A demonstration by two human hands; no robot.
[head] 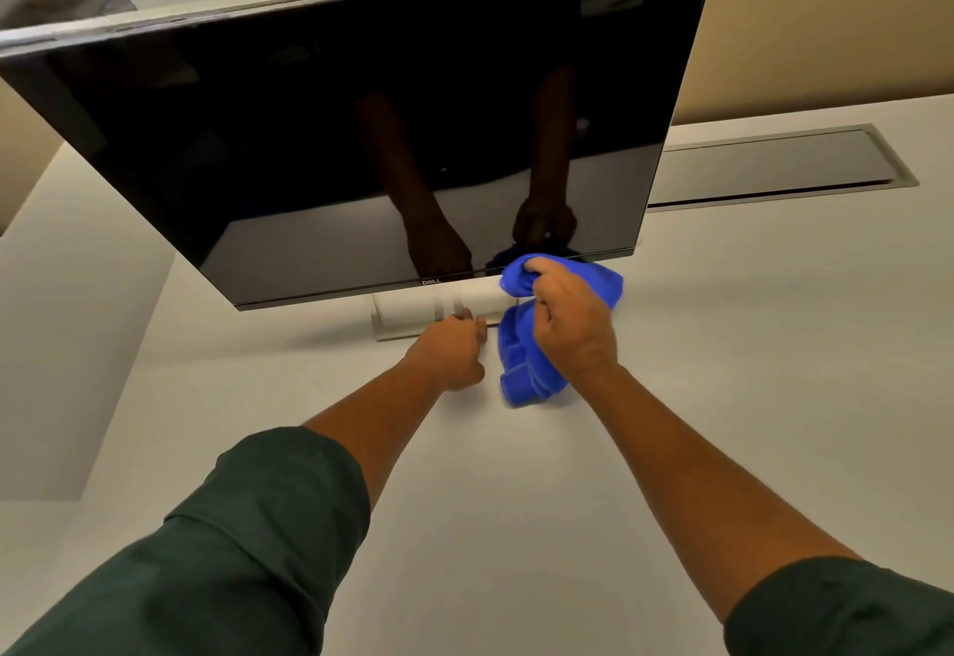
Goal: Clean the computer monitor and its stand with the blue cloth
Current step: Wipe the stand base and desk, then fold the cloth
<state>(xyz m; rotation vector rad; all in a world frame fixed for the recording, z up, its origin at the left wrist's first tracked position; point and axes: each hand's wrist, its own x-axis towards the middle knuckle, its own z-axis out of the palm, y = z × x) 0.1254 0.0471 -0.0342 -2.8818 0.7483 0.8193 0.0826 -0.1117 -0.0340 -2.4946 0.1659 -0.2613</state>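
A large black monitor (361,139) stands switched off on a white desk (722,371), its screen reflecting both forearms. Below its bottom edge shows the white stand (413,307) with its flat base. My right hand (573,330) grips a bunched blue cloth (521,366) against the right end of the stand, just under the screen's lower edge. Part of the cloth hangs down onto the desk. My left hand (454,351) reaches to the front of the stand base, its fingertips touching it; I cannot tell whether the fingers are curled.
A long grey cable hatch (774,165) is set into the desk behind and to the right of the monitor. A beige partition wall (826,35) rises at the back. The desk's left edge (155,294) drops off beside the monitor.
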